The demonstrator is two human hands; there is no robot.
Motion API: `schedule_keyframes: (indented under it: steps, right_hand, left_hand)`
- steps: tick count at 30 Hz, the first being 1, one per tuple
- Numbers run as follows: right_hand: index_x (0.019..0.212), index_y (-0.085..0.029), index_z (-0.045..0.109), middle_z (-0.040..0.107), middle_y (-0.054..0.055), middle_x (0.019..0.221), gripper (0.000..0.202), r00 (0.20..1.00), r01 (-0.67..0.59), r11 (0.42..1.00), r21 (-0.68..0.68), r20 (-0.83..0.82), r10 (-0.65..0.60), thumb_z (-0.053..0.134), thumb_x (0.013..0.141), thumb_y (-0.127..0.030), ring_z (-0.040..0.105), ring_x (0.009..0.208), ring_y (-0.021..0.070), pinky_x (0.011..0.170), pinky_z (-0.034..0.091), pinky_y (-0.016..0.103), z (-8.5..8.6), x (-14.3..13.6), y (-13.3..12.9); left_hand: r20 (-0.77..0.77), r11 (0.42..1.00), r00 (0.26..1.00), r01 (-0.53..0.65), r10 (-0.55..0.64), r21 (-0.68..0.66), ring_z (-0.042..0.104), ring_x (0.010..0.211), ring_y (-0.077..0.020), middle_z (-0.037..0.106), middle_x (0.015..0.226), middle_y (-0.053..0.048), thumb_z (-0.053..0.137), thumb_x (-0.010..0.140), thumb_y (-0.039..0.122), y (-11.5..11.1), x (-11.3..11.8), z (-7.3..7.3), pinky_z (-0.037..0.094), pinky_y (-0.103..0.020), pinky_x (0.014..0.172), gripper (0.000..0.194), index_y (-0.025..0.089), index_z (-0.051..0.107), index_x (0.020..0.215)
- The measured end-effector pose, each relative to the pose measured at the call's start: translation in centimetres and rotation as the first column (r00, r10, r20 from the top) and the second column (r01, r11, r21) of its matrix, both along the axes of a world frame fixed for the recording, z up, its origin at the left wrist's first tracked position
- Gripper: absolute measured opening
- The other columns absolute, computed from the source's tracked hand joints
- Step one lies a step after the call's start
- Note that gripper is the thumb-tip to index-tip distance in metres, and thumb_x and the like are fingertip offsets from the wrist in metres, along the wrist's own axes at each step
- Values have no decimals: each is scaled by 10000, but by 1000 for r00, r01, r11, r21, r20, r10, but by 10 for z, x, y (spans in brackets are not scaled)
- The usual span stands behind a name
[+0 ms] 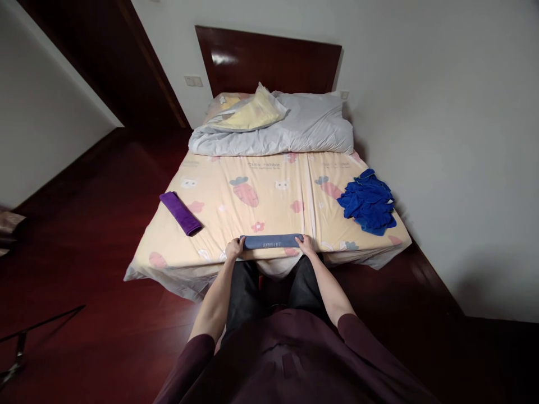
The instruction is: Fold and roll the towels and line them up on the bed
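Observation:
A long, narrow folded blue-grey towel [272, 242] with pale "HAPPY LIFE" lettering lies across the near edge of the bed. My left hand [234, 248] is closed on its left end, thumb on top. At the opposite end my right hand [306, 246] grips it the same way. The undersides of both hands' grips are hidden. To the left, a folded purple towel [181, 214] rests slantwise on the bedsheet. A crumpled heap of bright blue cloths [367, 202] sits on the right side of the bed.
The bed [219, 185] has a cream sheet printed with carrots and flowers. A grey quilt [311, 123] is bunched near the dark wooden headboard [269, 62]. Walls stand close on the right. A thin black stand [42, 325] is on the red floor at lower left.

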State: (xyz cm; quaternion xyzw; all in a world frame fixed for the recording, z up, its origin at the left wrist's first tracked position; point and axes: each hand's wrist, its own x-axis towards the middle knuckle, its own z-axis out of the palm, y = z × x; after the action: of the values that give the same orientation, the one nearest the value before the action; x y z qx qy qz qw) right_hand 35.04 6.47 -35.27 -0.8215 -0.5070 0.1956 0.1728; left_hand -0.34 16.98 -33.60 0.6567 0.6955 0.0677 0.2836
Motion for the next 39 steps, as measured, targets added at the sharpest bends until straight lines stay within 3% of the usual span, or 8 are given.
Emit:
schedule_keyframes:
  steps: [11, 20, 24, 28, 30, 34, 37, 39]
  right_hand:
    - [1189, -196, 698, 741, 115, 1172, 387, 998, 38, 988, -148, 54, -31, 562, 1005, -507, 689, 1075, 225, 851, 473, 265, 5, -7, 13]
    - [1273, -186, 659, 702, 168, 1253, 380, 989, -7, 956, -293, 137, 49, 581, 994, -432, 660, 1160, 274, 905, 478, 327, 30, -12, 30]
    - [1424, -217, 574, 612, 182, 1390, 448, 951, -189, 981, -37, 243, 192, 533, 979, -200, 531, 1312, 310, 1072, 403, 448, 44, -24, 17]
    - [1411, -260, 620, 580, 109, 1474, 447, 852, -505, 860, 71, 197, 484, 420, 1016, -196, 471, 1383, 263, 1185, 317, 453, 42, -42, 7]
    - [1456, -250, 583, 551, 94, 1522, 449, 826, -550, 833, 59, 187, 532, 418, 1040, -287, 435, 1431, 248, 1224, 273, 450, 35, -51, 6]
    - [1576, -233, 421, 408, 92, 1639, 548, 826, -531, 847, -4, 219, 519, 383, 1058, -405, 305, 1536, 229, 1277, 156, 452, 21, -60, 10]
    - [1605, -229, 360, 348, 91, 1671, 584, 815, -539, 840, -67, 211, 540, 359, 1061, -444, 252, 1564, 222, 1286, 120, 455, 17, -57, 13]
    - [1619, -232, 327, 314, 83, 1687, 604, 811, -544, 833, -97, 191, 552, 343, 1062, -467, 219, 1577, 219, 1290, 102, 457, 17, -54, 15]
  left_hand:
    - [-66, 997, 998, -25, 20, -75, 661, 1190, -383, 718, 1205, -240, 346, 1017, 601, 3, 6, -3, 503, -414, 920, 574, 166, 711, 1104]
    - [-6, 992, 996, -94, 94, -89, 632, 1220, -409, 687, 1203, -276, 410, 1008, 567, 6, 15, 7, 483, -476, 984, 525, 125, 657, 1148]
    - [206, 960, 950, -261, 236, 103, 519, 1356, -411, 580, 1372, -279, 483, 1002, 460, -35, 14, 11, 428, -496, 1080, 498, 95, 510, 1340]
    - [406, 931, 871, -348, 277, 109, 642, 1196, -335, 666, 1220, -183, 549, 974, 378, -108, 26, -4, 501, -422, 1015, 363, 147, 551, 1254]
    - [628, 938, 707, -325, 326, -120, 718, 991, -285, 712, 1023, -120, 692, 893, 373, -133, 44, -11, 553, -402, 915, 323, 176, 600, 1131]
    - [829, 839, 163, -224, 534, -496, 736, 916, -226, 718, 995, -123, 834, 785, 310, -132, 83, -11, 574, -382, 897, 391, 147, 606, 1058]
    - [824, 796, -33, -238, 565, -556, 728, 926, -190, 714, 960, -125, 818, 810, 261, -102, 98, -4, 565, -343, 932, 283, 137, 605, 948]
    - [818, 776, -86, -272, 569, -568, 719, 892, -180, 702, 881, -99, 811, 822, 267, -83, 99, -3, 570, -339, 922, 257, 151, 596, 902]
